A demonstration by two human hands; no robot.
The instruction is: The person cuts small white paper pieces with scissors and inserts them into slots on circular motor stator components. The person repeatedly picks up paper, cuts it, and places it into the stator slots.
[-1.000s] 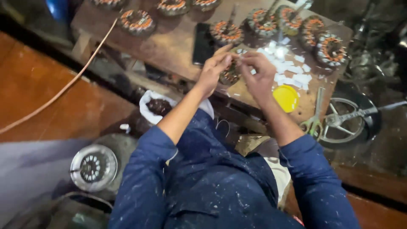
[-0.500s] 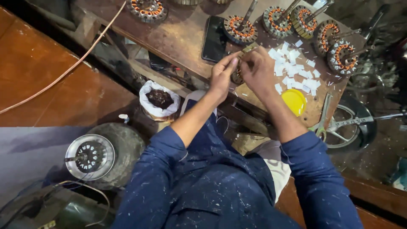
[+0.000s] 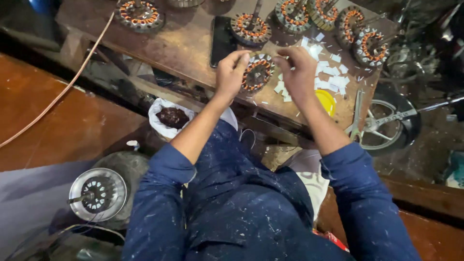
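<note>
A round stator with copper windings (image 3: 256, 73) lies on the wooden bench (image 3: 188, 46) between my hands. My left hand (image 3: 230, 73) rests against its left side, fingers curled on the rim. My right hand (image 3: 298, 72) hovers at its right side, fingertips pinched together near the top edge; whether a small white slip is in them I cannot tell. Several white paper slips (image 3: 328, 72) lie scattered just right of my right hand. Both my arms wear dark blue sleeves.
Several more wound stators (image 3: 140, 13) (image 3: 250, 28) (image 3: 369, 46) line the bench's far side. A black phone (image 3: 222, 41), a yellow lid (image 3: 326, 101) and scissors (image 3: 356, 116) lie on the bench. A white bag of dark scrap (image 3: 170, 118), a metal fan housing (image 3: 97, 194) and a cable (image 3: 67, 87) lie below.
My view has shifted, so the bench sits more centred. My hands have drawn slightly apart and the stator between them shows more fully.
</note>
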